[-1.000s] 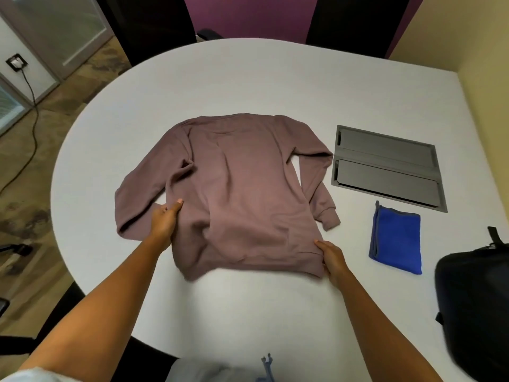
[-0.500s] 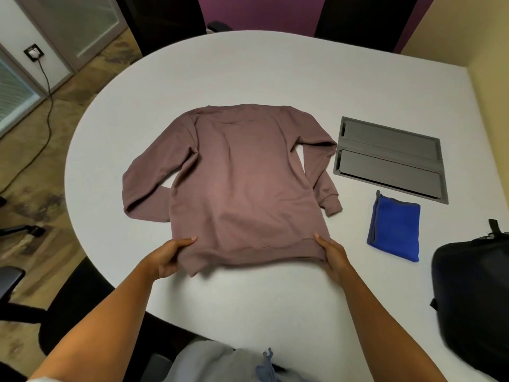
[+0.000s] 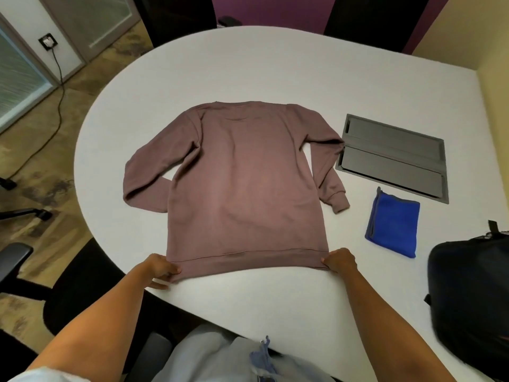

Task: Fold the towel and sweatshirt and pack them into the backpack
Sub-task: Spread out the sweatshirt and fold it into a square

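A mauve sweatshirt (image 3: pixel 242 188) lies flat on the white table (image 3: pixel 275 70), neck away from me, both sleeves bent down along its sides. My left hand (image 3: pixel 159 270) pinches the hem's left corner and my right hand (image 3: pixel 340 261) pinches the right corner, with the hem stretched straight between them. A folded blue towel (image 3: pixel 394 230) lies to the right of the sweatshirt. At the right edge of the view stands the black backpack (image 3: pixel 471 293), partly cut off.
A grey recessed cable panel (image 3: pixel 394 158) sits in the table beyond the towel. Dark chairs stand at the near left edge (image 3: pixel 82 285) and behind the table. A cable runs across the floor on the left.
My left hand has left the sweatshirt's side and taken the left hem corner. Both hands have drawn the hem toward me, and the body now lies smooth and straight.
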